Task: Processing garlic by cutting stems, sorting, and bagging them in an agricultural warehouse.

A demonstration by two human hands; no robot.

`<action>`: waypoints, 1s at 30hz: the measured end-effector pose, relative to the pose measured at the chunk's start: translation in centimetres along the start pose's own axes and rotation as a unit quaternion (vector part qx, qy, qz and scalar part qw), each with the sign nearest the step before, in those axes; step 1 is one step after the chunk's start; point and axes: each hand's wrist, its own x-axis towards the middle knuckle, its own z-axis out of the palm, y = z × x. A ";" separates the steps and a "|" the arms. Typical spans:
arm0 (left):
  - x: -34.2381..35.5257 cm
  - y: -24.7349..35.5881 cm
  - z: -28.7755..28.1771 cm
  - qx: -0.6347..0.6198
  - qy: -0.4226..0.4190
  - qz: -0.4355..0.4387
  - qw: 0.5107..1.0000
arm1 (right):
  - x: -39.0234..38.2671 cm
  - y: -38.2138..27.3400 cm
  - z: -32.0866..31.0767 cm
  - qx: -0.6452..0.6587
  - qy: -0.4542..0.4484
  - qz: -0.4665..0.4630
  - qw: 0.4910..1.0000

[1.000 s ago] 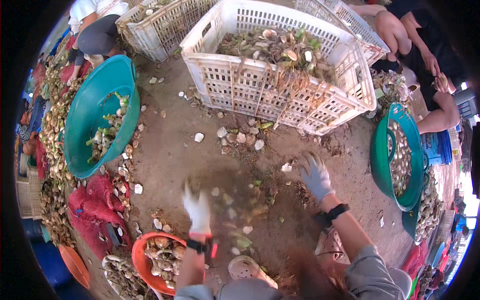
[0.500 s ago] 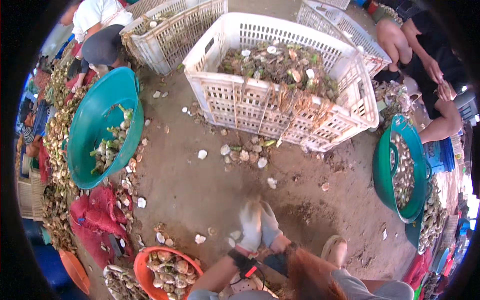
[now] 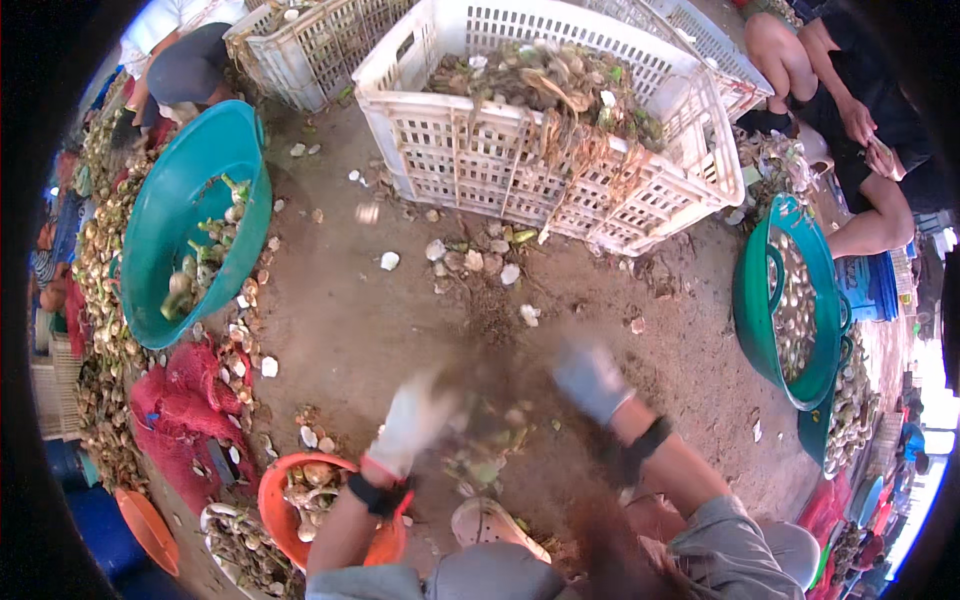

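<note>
My left hand [image 3: 412, 428], in a white glove with a dark wrist strap, is above the ground beside the orange basin [image 3: 382, 547] of garlic-like bulbs [image 3: 315, 492]. My right hand [image 3: 592, 382], in a pale glove, is apart from it to the right. Motion smears the fingers of both, so whether they hold anything is unclear. Blurred brown and green plant scraps [image 3: 490, 435] show between the hands, above my shoe [image 3: 497, 530]. Ahead stands a white slatted crate [image 3: 470, 150] heaped with stems and peelings [image 3: 550, 85].
A green tub [image 3: 165, 225] with stemmed bulbs stands left, by red mesh sacking [image 3: 180, 430]. Another green tub [image 3: 822, 365] of small cloves stands right, near a seated person [image 3: 860, 120]. Another person [image 3: 190, 65] bends at upper left. Pale peelings [image 3: 435, 250] dot the brown ground.
My hands were together near the ground and are now spread apart, left and right. Blurred scraps have appeared between them. The view has shifted slightly, and the orange basin is partly covered by my left arm.
</note>
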 end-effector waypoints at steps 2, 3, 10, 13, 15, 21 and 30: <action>-5.3 -5.7 2.1 0.172 -0.007 -0.077 0.982 | -5.6 -2.7 7.6 0.019 -0.372 -0.016 0.928; -7.1 -7.7 3.3 0.301 -0.073 -0.147 0.939 | -8.2 -4.2 10.1 0.112 -0.411 -0.104 0.899; -4.9 -11.1 9.7 0.312 -0.062 -0.121 0.940 | -3.8 -5.1 14.7 0.077 -0.413 -0.009 0.907; 1.8 -8.7 7.6 0.249 0.006 -0.083 0.965 | 2.8 -2.2 12.1 0.055 -0.333 0.020 0.941; 5.6 -6.4 5.3 0.187 0.068 -0.003 0.980 | 5.5 -0.9 9.5 0.112 -0.189 0.039 0.975; 13.2 -4.5 -2.7 0.146 0.244 0.023 0.958 | 3.7 4.1 6.0 0.115 0.114 0.146 0.976; 19.4 -10.3 3.7 0.385 0.256 0.164 0.871 | 10.4 2.9 13.9 0.029 0.213 0.215 0.953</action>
